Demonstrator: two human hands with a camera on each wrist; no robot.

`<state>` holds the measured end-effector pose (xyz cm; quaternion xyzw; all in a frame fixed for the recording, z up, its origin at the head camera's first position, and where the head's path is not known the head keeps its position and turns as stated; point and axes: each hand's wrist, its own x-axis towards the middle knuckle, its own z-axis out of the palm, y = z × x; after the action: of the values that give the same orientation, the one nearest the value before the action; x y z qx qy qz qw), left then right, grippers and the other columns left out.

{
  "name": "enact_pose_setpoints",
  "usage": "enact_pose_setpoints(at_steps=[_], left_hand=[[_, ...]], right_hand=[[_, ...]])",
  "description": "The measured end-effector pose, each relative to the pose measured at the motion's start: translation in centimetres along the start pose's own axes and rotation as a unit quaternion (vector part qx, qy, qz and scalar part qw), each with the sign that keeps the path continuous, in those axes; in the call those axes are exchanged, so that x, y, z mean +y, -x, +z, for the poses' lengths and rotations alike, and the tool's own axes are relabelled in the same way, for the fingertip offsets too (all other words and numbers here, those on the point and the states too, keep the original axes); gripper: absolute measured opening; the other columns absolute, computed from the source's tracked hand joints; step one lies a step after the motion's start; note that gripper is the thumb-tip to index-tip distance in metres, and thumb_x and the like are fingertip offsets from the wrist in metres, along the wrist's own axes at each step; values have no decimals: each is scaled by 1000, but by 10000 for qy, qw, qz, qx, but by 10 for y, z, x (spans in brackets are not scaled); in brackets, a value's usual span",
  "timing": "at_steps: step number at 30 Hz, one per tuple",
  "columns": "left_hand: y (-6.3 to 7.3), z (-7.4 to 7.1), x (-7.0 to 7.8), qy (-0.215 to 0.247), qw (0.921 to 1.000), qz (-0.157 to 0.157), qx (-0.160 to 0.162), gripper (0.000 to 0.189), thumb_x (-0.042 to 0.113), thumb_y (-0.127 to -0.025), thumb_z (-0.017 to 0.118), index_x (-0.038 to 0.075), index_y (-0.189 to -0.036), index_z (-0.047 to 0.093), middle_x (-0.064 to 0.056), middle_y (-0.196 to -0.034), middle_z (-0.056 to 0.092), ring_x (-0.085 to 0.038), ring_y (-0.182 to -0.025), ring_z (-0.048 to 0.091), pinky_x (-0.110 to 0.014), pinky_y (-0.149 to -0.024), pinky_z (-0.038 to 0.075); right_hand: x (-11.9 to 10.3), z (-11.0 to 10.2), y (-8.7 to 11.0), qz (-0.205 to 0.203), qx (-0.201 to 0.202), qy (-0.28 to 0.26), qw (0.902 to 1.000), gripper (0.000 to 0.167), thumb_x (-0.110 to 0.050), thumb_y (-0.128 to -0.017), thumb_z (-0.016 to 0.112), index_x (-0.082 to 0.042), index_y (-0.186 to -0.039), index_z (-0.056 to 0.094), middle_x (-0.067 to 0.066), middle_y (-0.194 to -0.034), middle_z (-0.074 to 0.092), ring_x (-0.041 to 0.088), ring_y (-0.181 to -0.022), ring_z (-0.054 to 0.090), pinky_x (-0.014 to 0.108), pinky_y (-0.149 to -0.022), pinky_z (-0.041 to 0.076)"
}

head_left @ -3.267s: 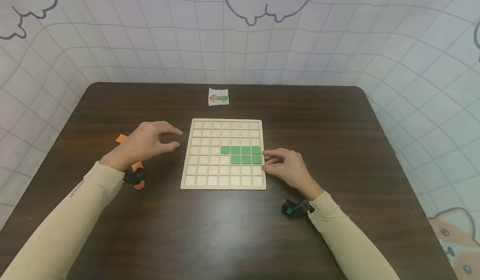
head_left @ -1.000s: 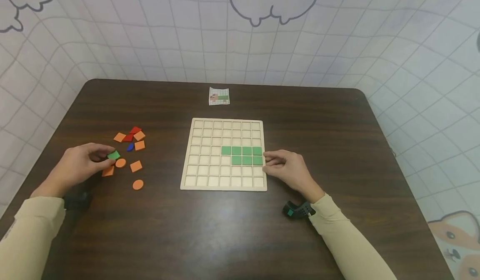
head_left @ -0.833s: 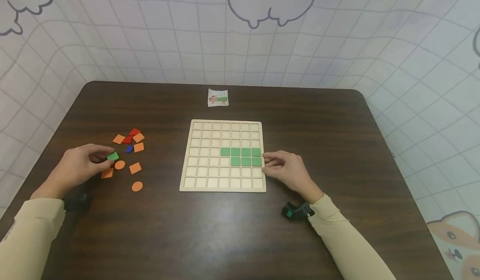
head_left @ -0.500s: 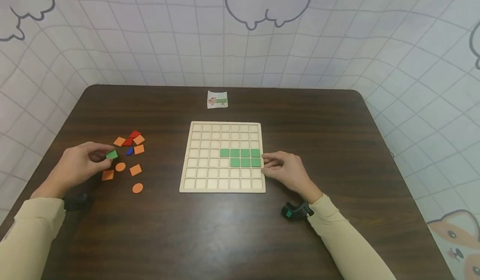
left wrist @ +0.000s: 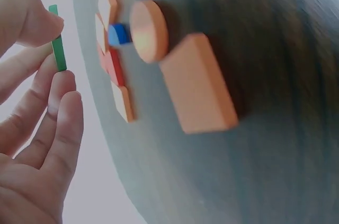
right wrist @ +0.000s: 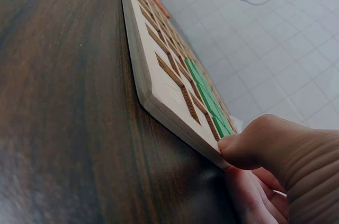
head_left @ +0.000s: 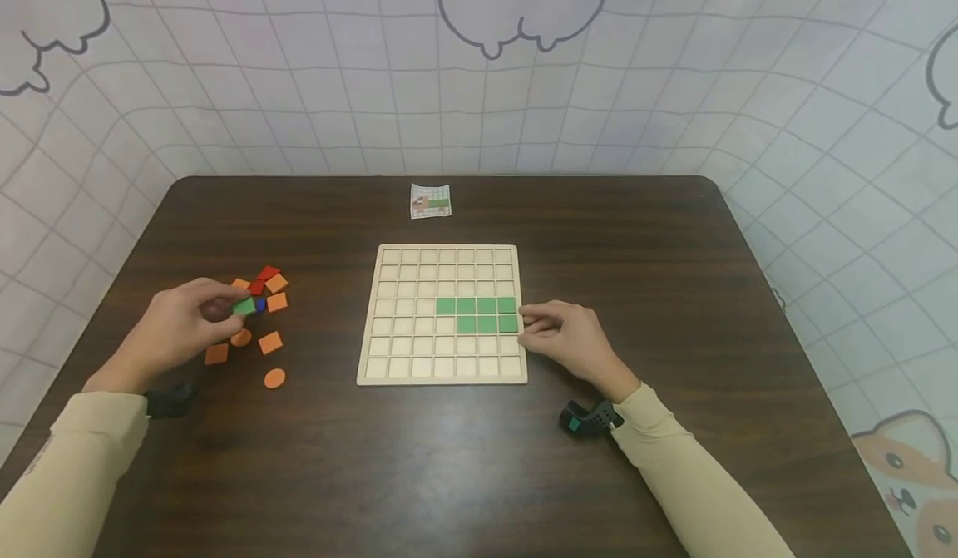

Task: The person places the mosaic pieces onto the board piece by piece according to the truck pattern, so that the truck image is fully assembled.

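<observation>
My left hand [head_left: 175, 325] pinches a green square tile [head_left: 244, 306] between thumb and fingers. In the left wrist view that tile [left wrist: 58, 49] is seen edge-on, lifted off the table. Below and beside it lie loose orange squares [head_left: 270, 343], orange discs [head_left: 274, 377], red pieces [head_left: 269, 273] and a blue piece [head_left: 260, 303], partly hidden by the hand. At mid-table lies a wooden grid board [head_left: 441, 380], with two rows of green tiles [head_left: 486, 305] set in its right side. My right hand [head_left: 569, 338] holds the board's right edge, thumb against the rim [right wrist: 183, 138] in the right wrist view.
A small printed picture card [head_left: 430, 202] lies behind the board near the far edge of the dark wooden table [head_left: 636, 242]. A white cloth with a grid pattern [head_left: 419, 84] hangs around the back and sides. Each wrist carries a black strap [head_left: 591, 417].
From beside the board, my left hand went left to the loose pieces and picked up a green tile. Over the last half second it has shifted slightly rightward. My right hand stays at the board.
</observation>
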<state>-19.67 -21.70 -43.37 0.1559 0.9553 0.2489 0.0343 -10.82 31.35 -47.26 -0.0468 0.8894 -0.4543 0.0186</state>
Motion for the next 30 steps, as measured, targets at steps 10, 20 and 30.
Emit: enact_pose_setpoints(at_steps=[10, 20, 30], left_hand=[[-5, 8, 24, 86, 9998, 127, -121, 34, 23, -91, 75, 18, -125, 73, -6, -118, 70, 3, -91, 61, -18, -72, 50], [-15, 23, 47, -55, 9969, 788, -15, 35, 16, -87, 76, 15, -122, 74, -3, -103, 72, -17, -89, 63, -20, -68, 47], [-22, 34, 71, 182, 9950, 965, -174, 33, 11, -88, 73, 16, -120, 76, 2, -112, 71, -14, -96, 61, -37, -87, 54]], right_hand=[[1, 1, -1, 22, 10, 47, 10000, 41, -20, -86, 81, -14, -126, 75, 4, -108, 78, 14, -94, 78, 26, -82, 61], [1, 0, 0, 41, -64, -39, 10000, 42, -21, -87, 81, -13, -128, 74, 5, -110, 77, 16, -95, 77, 26, -82, 62], [1, 0, -1, 110, -94, 40, 9999, 44, -22, -88, 81, -12, -129, 73, 6, -113, 77, 17, -97, 77, 30, -83, 63]])
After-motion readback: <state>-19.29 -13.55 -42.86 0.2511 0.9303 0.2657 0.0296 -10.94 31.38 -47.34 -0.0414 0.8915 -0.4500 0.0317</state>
